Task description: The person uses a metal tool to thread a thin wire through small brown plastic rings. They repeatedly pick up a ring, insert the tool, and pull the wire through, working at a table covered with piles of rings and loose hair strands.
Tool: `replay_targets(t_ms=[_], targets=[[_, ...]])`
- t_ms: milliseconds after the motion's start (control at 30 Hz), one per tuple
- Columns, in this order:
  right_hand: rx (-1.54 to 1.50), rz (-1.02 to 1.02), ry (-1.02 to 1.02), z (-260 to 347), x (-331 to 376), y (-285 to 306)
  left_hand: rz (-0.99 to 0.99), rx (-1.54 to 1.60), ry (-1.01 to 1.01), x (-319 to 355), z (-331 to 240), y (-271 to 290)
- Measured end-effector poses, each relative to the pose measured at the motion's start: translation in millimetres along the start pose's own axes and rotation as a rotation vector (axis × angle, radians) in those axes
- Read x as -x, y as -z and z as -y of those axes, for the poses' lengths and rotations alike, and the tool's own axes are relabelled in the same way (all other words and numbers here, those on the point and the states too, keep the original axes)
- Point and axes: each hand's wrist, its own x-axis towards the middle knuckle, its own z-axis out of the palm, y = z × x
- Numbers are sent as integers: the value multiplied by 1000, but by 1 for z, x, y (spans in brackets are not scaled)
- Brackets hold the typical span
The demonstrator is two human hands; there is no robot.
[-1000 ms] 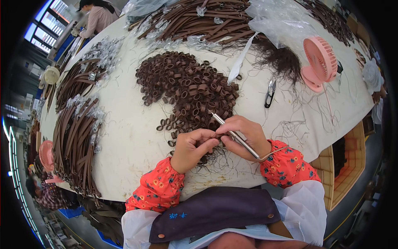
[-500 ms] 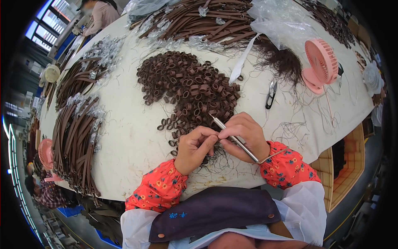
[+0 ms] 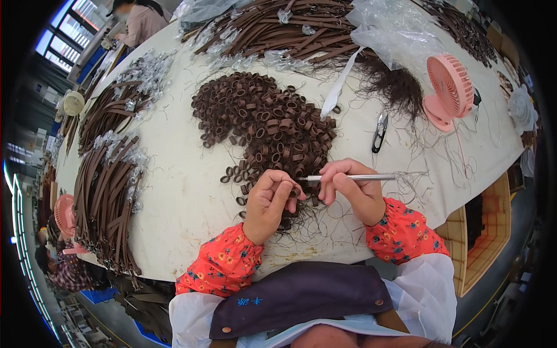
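My left hand (image 3: 268,203) pinches a small brown strap loop (image 3: 294,192), mostly hidden by the fingers. Held between the fingers and thumb of my right hand (image 3: 353,188) is a slim silver pen-shaped tool (image 3: 371,177), lying nearly level with its thin tip at the loop. Just beyond both hands spreads a heap of brown strap loops (image 3: 278,124) with loose threads among them. Dark thread ends (image 3: 299,219) lie below my fingers on the white-covered table (image 3: 191,191).
Black thread snips (image 3: 380,133) and a pink fan (image 3: 447,90) stand to the right. Bundles of brown straps (image 3: 104,203) lie at the left, more straps (image 3: 278,29) at the back beside clear plastic (image 3: 394,29). A wooden bin (image 3: 484,232) is below the right edge. Another person (image 3: 142,23) works far left.
The silver tool has swung from a slant to nearly level, its tip now pointing left at the loop. My right hand has turned with it; the left has barely shifted.
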Motion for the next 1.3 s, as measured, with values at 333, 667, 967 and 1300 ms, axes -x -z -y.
replay_targets(t_ms=[333, 667, 967, 1300], targets=[[16, 45, -60, -1, 1, 1, 0, 16, 9, 0, 1, -1], [47, 41, -50, -1, 1, 1, 22, 21, 25, 1, -1, 0], [812, 15, 418, -6, -10, -6, -21, -87, -56, 4, 6, -5], [918, -55, 523, -6, -12, -1, 28, 54, 73, 4, -5, -6]])
